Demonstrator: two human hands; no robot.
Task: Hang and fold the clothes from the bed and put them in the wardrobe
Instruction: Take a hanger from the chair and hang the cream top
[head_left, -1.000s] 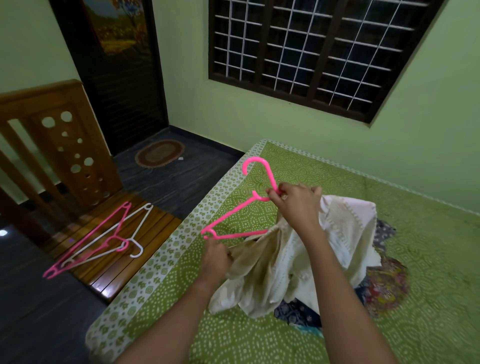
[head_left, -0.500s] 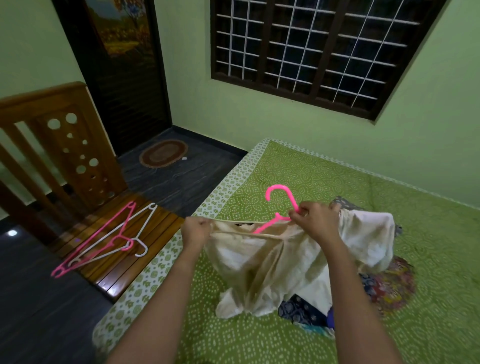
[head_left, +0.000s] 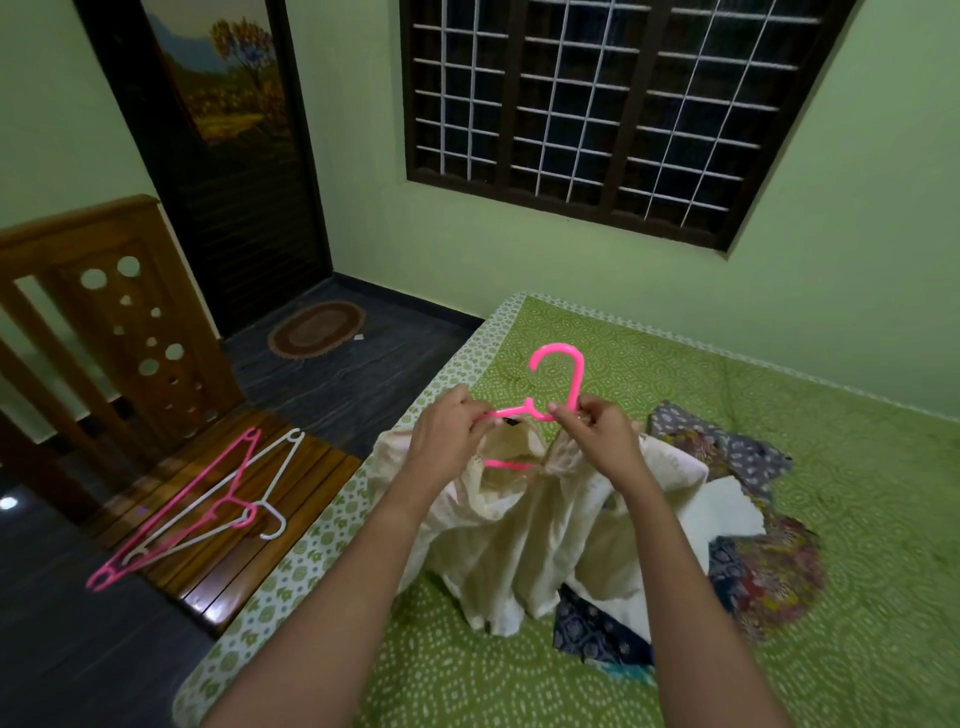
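A cream garment (head_left: 524, 525) hangs over the green bed (head_left: 841, 467), held up at its neckline. A pink hanger (head_left: 558, 382) sits inside it, with the hook sticking up above the neck opening and the lower bar showing through the opening. My left hand (head_left: 449, 436) pinches the garment's left shoulder against the hanger's arm. My right hand (head_left: 597, 436) pinches the right shoulder just under the hook. Patterned dark clothes (head_left: 753, 551) lie on the bed behind and under the cream garment.
Spare pink and white hangers (head_left: 208, 506) lie on a wooden bench (head_left: 244, 566) left of the bed. A carved wooden frame (head_left: 119, 322) stands behind it. A dark door (head_left: 228, 156), an oval mat (head_left: 317, 328) and a barred window (head_left: 597, 104) are further off.
The hanger went from outside the garment to inside it. My left hand came up from the hem to the left shoulder, and both hands moved closer together at the neckline.
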